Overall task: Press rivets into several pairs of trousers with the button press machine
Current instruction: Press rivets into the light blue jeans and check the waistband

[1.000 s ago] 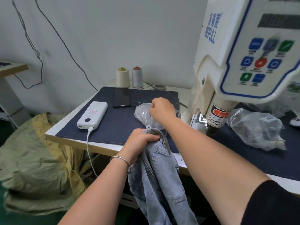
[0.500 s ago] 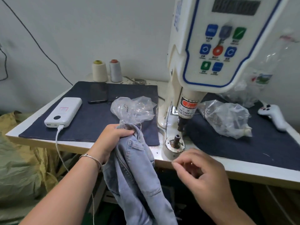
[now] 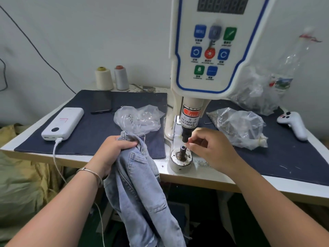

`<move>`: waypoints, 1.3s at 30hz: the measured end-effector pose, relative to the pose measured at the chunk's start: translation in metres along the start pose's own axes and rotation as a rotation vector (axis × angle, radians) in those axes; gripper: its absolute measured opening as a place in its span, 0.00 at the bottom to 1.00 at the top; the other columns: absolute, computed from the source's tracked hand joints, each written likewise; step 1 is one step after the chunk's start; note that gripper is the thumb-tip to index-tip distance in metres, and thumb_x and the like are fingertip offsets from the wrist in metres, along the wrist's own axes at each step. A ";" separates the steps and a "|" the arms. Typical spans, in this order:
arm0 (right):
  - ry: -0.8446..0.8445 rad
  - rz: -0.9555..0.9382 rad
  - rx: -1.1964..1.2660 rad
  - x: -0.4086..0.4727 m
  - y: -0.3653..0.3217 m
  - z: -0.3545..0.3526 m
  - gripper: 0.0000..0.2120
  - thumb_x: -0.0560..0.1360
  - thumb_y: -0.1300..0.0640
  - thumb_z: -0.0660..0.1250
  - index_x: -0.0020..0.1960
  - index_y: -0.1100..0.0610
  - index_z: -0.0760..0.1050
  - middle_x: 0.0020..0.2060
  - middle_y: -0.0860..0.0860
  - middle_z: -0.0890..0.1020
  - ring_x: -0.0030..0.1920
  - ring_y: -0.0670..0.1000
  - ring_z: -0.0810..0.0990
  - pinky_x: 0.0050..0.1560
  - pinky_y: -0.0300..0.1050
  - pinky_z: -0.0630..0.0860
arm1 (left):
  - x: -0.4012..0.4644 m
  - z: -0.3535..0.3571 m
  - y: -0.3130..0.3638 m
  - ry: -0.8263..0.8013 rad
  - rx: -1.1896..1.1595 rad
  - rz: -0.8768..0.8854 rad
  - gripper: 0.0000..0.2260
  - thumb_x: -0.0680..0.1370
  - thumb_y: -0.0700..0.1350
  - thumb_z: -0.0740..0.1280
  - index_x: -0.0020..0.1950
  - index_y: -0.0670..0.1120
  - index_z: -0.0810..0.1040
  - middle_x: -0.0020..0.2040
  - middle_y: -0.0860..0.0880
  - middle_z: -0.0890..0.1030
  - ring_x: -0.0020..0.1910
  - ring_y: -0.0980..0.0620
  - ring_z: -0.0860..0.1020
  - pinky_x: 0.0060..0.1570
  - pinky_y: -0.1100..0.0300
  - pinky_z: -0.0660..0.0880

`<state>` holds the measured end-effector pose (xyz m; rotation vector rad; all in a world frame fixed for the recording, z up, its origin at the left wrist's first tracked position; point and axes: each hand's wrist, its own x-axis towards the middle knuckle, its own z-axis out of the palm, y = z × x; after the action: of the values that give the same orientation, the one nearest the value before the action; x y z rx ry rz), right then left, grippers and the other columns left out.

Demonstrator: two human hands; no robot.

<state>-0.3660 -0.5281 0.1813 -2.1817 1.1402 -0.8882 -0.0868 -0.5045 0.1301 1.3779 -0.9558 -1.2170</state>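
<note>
**Right hand arrives at the press die**

Up from the counter edge comes the right hand (image 3: 211, 148), now level with the lower die (image 3: 182, 152) of the button press machine (image 3: 211, 50), where half a second ago it hovered lower and nearer the body. Its thumb and forefinger are pinched together just beside the die's post, the other fingers curled; something tiny seems to sit in that pinch, but it is too small to make out. Directly above the die hangs the machine's punch (image 3: 186, 134), below the red warning label.

Over on the other side, the left hand (image 3: 114, 150) has not budged: fist closed round the bunched waistband of the light denim trousers (image 3: 140, 189), which droop over the front edge of the counter (image 3: 210, 175), well left of the die.

On the dark cloth behind lie a crumpled clear bag (image 3: 138, 118), a white power bank (image 3: 63, 123) with its cable plugged in, and a dark phone (image 3: 101, 102). A second clear bag (image 3: 240, 127) sits right of the machine, a white controller (image 3: 293, 124) beyond it. Two thread cones (image 3: 112, 78) stand at the wall.
</note>
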 end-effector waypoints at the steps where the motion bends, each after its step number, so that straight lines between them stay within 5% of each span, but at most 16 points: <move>1: -0.007 0.000 -0.011 0.002 0.000 0.000 0.15 0.73 0.61 0.73 0.35 0.45 0.73 0.31 0.42 0.78 0.33 0.38 0.75 0.36 0.28 0.68 | 0.000 0.000 0.000 -0.001 -0.001 -0.005 0.06 0.64 0.44 0.73 0.37 0.43 0.86 0.39 0.42 0.85 0.39 0.48 0.84 0.44 0.56 0.78; 17: -0.063 0.040 -0.071 0.012 0.000 -0.001 0.17 0.69 0.58 0.77 0.30 0.44 0.72 0.32 0.50 0.82 0.30 0.41 0.75 0.34 0.32 0.70 | 0.002 -0.002 -0.001 -0.004 0.004 -0.020 0.05 0.66 0.42 0.74 0.39 0.42 0.87 0.42 0.40 0.86 0.41 0.47 0.84 0.45 0.56 0.78; 22: -0.068 0.044 -0.035 0.011 -0.001 -0.002 0.17 0.69 0.60 0.77 0.31 0.42 0.74 0.29 0.43 0.79 0.31 0.38 0.76 0.35 0.28 0.70 | 0.002 -0.002 0.000 0.006 0.008 -0.028 0.06 0.65 0.43 0.74 0.40 0.42 0.87 0.43 0.40 0.86 0.42 0.46 0.84 0.46 0.55 0.79; 31: -0.079 0.057 -0.108 0.016 -0.001 -0.004 0.16 0.68 0.58 0.77 0.30 0.46 0.74 0.32 0.49 0.83 0.35 0.45 0.79 0.35 0.32 0.73 | 0.001 -0.003 0.000 0.013 0.024 -0.030 0.05 0.73 0.38 0.72 0.39 0.42 0.87 0.42 0.40 0.86 0.41 0.46 0.85 0.44 0.55 0.79; 39: -0.054 0.098 -0.049 0.012 -0.001 -0.009 0.12 0.69 0.57 0.77 0.33 0.44 0.78 0.35 0.46 0.84 0.36 0.42 0.81 0.39 0.30 0.75 | 0.000 -0.002 0.002 0.015 0.035 -0.035 0.06 0.74 0.37 0.71 0.39 0.42 0.87 0.42 0.40 0.86 0.41 0.46 0.85 0.42 0.57 0.79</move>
<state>-0.3672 -0.5394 0.1920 -2.1551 1.2425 -0.7631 -0.0844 -0.5044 0.1315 1.4344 -0.9499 -1.2191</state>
